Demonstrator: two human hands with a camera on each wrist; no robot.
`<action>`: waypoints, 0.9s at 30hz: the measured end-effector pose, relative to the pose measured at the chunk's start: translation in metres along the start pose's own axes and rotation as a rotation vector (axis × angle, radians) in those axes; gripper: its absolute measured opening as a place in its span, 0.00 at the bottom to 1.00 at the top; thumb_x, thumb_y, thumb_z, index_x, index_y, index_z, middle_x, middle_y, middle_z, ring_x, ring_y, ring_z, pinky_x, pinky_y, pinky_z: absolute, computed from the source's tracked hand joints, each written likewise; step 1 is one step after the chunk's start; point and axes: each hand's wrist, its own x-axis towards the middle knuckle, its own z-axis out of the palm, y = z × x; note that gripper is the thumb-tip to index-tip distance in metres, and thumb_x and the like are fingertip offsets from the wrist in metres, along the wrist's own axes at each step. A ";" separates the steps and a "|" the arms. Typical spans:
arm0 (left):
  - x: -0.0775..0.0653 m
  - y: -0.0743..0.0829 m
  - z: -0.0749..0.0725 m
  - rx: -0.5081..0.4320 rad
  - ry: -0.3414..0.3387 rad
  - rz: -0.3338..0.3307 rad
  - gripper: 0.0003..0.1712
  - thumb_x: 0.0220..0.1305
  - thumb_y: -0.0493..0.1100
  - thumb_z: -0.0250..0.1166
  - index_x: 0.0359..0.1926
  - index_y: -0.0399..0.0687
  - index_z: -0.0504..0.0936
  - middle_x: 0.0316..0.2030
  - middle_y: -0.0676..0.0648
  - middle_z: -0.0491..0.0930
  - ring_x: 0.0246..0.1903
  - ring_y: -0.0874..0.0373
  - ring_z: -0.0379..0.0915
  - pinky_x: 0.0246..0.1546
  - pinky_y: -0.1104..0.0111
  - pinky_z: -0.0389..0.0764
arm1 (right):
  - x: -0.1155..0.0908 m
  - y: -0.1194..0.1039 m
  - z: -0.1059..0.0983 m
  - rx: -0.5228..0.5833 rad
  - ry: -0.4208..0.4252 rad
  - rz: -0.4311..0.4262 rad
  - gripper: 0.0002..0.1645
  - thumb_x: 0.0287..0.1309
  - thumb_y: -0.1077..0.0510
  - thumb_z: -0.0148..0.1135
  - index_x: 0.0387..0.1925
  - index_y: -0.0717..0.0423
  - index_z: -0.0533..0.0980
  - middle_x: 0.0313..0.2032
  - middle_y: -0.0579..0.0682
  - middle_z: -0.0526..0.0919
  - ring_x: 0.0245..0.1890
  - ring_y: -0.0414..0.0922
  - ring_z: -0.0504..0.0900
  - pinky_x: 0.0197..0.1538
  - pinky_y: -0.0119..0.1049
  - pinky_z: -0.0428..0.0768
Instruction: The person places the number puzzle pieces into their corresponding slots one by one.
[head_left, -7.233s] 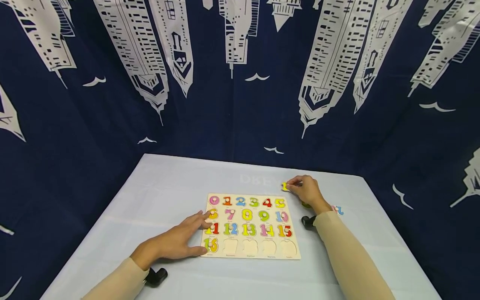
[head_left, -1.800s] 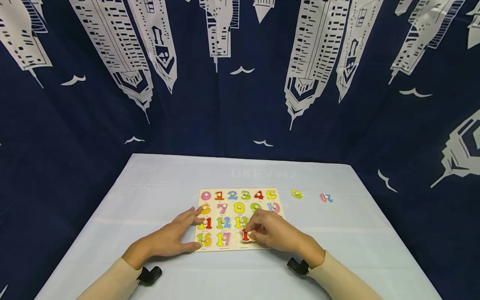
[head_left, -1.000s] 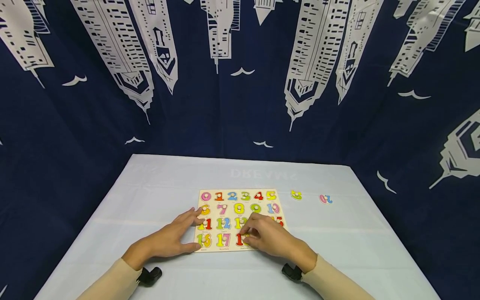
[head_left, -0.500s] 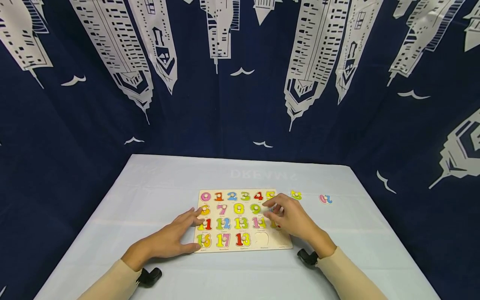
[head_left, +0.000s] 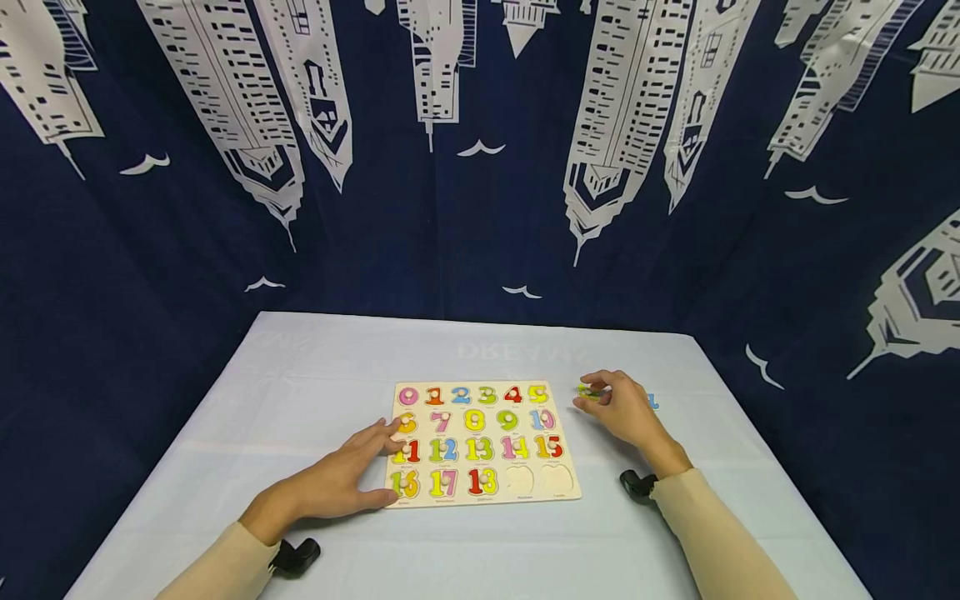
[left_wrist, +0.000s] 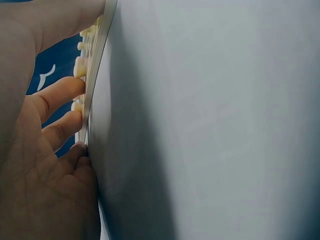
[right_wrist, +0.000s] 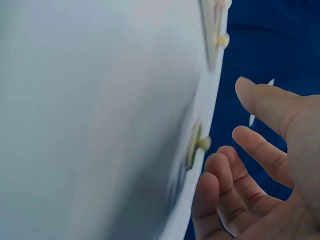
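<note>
A wooden number puzzle board (head_left: 497,408) lies on the table, its knobbed number pieces seated in rows and two bare recesses at its lower right. My left hand (head_left: 347,477) rests along the board's left edge, fingers spread over the border. To the right of the board, my right hand (head_left: 624,410) reaches over a green-and-yellow number piece (head_left: 587,391), partly covering it. The right wrist view shows this piece (right_wrist: 192,146) flat on the table with its knob up, thumb and fingers apart around it and not touching it.
A pink-and-blue number piece (head_left: 653,402) lies behind my right hand, mostly hidden. The table (head_left: 450,550) has a white cloth, and a dark blue curtain (head_left: 450,233) with white buildings hangs past its far edge. A black wrist device (head_left: 296,558) sits on the left wrist.
My right hand has set the red-and-yellow 18 into the bottom row, let go, and moved up and right to the green-and-yellow piece. Earlier, 17 was placed too. The left hand stays on the board.
</note>
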 end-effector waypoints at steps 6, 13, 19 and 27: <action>-0.001 0.001 -0.001 0.001 -0.004 -0.004 0.46 0.72 0.62 0.81 0.84 0.59 0.76 0.96 0.49 0.52 0.96 0.34 0.45 0.90 0.26 0.58 | 0.010 0.016 0.002 0.012 -0.064 0.084 0.35 0.67 0.44 0.88 0.66 0.59 0.87 0.61 0.62 0.93 0.46 0.49 0.86 0.51 0.40 0.83; -0.001 0.001 -0.002 0.000 -0.002 0.002 0.45 0.72 0.62 0.81 0.84 0.59 0.76 0.96 0.50 0.53 0.96 0.35 0.44 0.90 0.26 0.57 | 0.015 0.017 0.002 0.008 -0.038 0.119 0.20 0.72 0.50 0.85 0.53 0.59 0.90 0.49 0.57 0.94 0.46 0.49 0.86 0.52 0.39 0.82; -0.002 0.002 -0.002 0.008 -0.005 0.000 0.47 0.72 0.63 0.81 0.85 0.58 0.75 0.96 0.48 0.52 0.96 0.33 0.45 0.90 0.25 0.58 | 0.012 0.015 0.001 0.021 -0.047 0.092 0.09 0.75 0.56 0.81 0.43 0.59 0.91 0.36 0.51 0.94 0.36 0.42 0.84 0.42 0.33 0.80; -0.002 0.002 -0.002 0.016 0.000 0.019 0.46 0.74 0.63 0.80 0.85 0.57 0.75 0.96 0.46 0.53 0.95 0.32 0.45 0.89 0.25 0.58 | 0.003 0.002 -0.002 0.011 -0.053 0.025 0.05 0.76 0.59 0.79 0.46 0.57 0.92 0.40 0.52 0.92 0.38 0.43 0.83 0.43 0.33 0.80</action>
